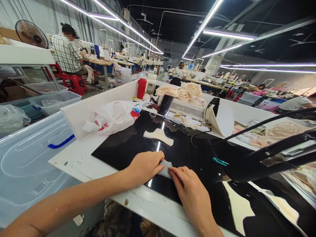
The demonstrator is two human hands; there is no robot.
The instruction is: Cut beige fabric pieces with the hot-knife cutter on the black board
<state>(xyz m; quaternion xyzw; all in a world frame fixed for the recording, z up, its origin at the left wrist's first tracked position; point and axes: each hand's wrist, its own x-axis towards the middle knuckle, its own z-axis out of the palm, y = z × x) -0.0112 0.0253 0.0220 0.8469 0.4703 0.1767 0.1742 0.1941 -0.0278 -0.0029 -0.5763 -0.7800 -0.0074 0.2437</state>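
Observation:
A small thin greyish-white piece of material [166, 169] lies on the glossy black board [118, 148], close to its front edge. My left hand [146, 168] pinches its left side between thumb and curled fingers. At its right edge, the thumb and fingertips of my right hand [191, 187] are pressed together on it. Just beyond my hands, a cream fabric cutout [159, 135] with a curved outline rests flat on the board. More cream cutouts [238, 205] lie to the right, partly under a black lamp-like arm [266, 156].
A white plastic bag [115, 115] sits at the back left. Behind the board stand a phone [165, 105], a vented white box [186, 110] topped with fabric stacks [185, 92], and a red container [141, 88]. A teal clip [220, 161] lies right. Clear bins [32, 158] stand left.

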